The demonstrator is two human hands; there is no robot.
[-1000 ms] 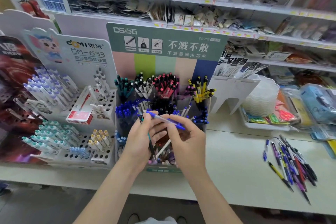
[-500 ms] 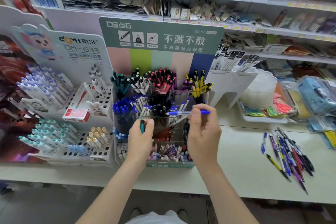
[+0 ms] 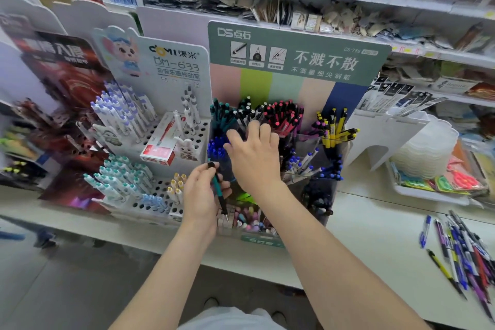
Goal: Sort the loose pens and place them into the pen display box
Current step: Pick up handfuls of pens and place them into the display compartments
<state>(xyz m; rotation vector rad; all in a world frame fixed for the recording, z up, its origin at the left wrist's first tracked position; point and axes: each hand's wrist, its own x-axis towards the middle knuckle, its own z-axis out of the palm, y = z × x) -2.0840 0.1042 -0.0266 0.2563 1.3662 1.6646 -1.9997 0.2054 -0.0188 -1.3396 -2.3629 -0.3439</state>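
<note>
The pen display box (image 3: pixel 297 61) with a green header stands at the middle of the counter, its compartments filled with teal, black, red, yellow and blue pens. My left hand (image 3: pixel 199 195) grips a teal pen (image 3: pixel 216 185) upright in front of the box's lower left. My right hand (image 3: pixel 257 161) reaches over the left compartments with fingers spread, just beside the blue pens (image 3: pixel 215 150); I see no pen in it. A pile of several loose pens (image 3: pixel 460 249) lies on the counter at the right.
A white pen stand (image 3: pixel 150 142) with a red-and-white box (image 3: pixel 160 147) sits left of the display box. A white riser (image 3: pixel 380 136) and a stack of clear trays (image 3: pixel 426 153) stand to its right. The white counter (image 3: pixel 375 230) runs below stocked shelves.
My right hand moved left across the box from the right side, and the blue pen it pinched is no longer in it. My left hand still holds the teal pen.
</note>
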